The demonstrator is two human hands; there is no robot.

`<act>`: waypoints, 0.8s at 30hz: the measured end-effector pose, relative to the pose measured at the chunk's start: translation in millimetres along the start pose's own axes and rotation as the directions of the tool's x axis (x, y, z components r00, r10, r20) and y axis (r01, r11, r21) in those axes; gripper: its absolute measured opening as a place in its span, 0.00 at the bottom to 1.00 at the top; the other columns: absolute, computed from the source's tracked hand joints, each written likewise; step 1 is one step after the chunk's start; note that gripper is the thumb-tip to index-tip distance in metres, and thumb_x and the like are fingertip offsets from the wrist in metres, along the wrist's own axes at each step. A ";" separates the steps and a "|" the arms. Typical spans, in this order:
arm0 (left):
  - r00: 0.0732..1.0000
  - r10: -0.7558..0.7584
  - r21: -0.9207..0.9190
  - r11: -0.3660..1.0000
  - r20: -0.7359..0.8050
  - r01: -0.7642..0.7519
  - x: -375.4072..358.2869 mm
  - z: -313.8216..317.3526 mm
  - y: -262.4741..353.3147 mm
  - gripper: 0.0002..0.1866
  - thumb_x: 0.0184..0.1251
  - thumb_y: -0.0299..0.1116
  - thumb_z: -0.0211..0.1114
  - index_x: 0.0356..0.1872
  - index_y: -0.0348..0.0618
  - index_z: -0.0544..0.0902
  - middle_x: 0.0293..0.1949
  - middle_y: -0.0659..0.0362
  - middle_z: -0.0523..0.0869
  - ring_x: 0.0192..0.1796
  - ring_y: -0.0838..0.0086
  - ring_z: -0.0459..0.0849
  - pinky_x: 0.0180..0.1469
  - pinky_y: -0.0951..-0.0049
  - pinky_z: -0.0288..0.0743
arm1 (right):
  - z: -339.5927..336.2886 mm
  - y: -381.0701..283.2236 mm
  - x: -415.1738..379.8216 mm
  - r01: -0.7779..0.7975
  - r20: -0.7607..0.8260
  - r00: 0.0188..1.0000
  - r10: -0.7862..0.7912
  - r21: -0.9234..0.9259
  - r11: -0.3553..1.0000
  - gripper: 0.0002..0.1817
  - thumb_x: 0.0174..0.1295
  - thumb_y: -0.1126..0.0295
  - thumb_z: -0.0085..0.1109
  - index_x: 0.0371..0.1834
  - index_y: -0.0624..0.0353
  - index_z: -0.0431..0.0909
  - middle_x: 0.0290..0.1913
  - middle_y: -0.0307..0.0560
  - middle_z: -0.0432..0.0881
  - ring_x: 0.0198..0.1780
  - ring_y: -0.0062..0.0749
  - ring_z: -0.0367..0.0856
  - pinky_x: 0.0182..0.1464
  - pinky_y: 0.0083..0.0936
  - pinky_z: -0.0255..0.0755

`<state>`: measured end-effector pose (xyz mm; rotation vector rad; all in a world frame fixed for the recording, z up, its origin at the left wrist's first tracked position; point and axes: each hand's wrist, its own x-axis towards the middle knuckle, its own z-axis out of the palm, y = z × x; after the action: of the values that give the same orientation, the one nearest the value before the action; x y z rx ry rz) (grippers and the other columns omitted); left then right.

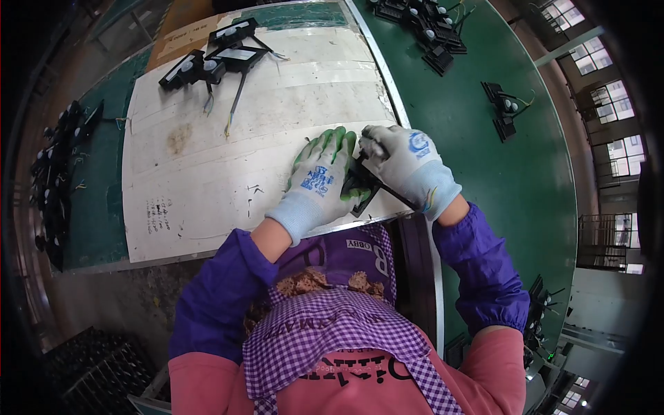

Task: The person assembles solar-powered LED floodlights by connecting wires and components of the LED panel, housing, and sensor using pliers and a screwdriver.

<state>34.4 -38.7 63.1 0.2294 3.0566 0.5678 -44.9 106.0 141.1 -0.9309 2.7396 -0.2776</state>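
Observation:
On the white board, near its front right corner, a black floodlight lies between my two gloved hands. My left hand rests on its left side, fingers together and thumb on the black frame. My right hand curls over the top and right side of the same floodlight. Coloured wires show by the right cuff. Much of the floodlight is hidden under the gloves, and whether the right fingers pinch a small part cannot be seen.
Several black floodlights with loose wires lie at the board's far end. More are on the green table at left and on the green surface at right. One floodlight lies apart. A metal edge borders the board.

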 end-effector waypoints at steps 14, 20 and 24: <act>0.999 0.011 -0.011 1.000 0.034 -0.010 -1.9 2.9 -6.4 0.63 0.44 0.73 0.64 0.74 0.37 0.50 0.73 0.43 0.57 0.76 0.54 0.52 0.77 0.58 0.43 | 30.1 -17.3 -115.5 0.122 -0.438 0.895 -0.078 0.074 0.990 0.17 0.57 0.76 0.60 0.51 0.59 0.77 0.50 0.59 0.79 0.36 0.49 0.84 0.38 0.34 0.79; 0.999 0.013 -0.027 1.000 -0.035 -0.014 -5.1 1.5 -6.2 0.63 0.44 0.73 0.65 0.73 0.36 0.53 0.72 0.44 0.59 0.76 0.54 0.54 0.76 0.59 0.45 | 23.5 -2.3 -64.4 -0.185 -0.120 0.975 0.188 0.032 0.982 0.15 0.61 0.68 0.57 0.51 0.54 0.77 0.48 0.59 0.79 0.38 0.53 0.83 0.40 0.40 0.77; 0.997 0.030 -0.019 0.999 -0.076 -0.032 -6.5 7.5 -8.2 0.63 0.42 0.74 0.65 0.72 0.36 0.55 0.71 0.42 0.60 0.74 0.52 0.56 0.76 0.57 0.47 | 20.3 5.0 -50.5 -0.153 -0.010 0.988 0.153 0.044 0.987 0.08 0.59 0.74 0.58 0.41 0.62 0.77 0.37 0.56 0.77 0.38 0.54 0.79 0.39 0.40 0.72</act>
<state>40.0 -44.6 53.1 0.2611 3.1233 0.6236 -3.3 139.0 128.5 -0.7052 2.7864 -0.3147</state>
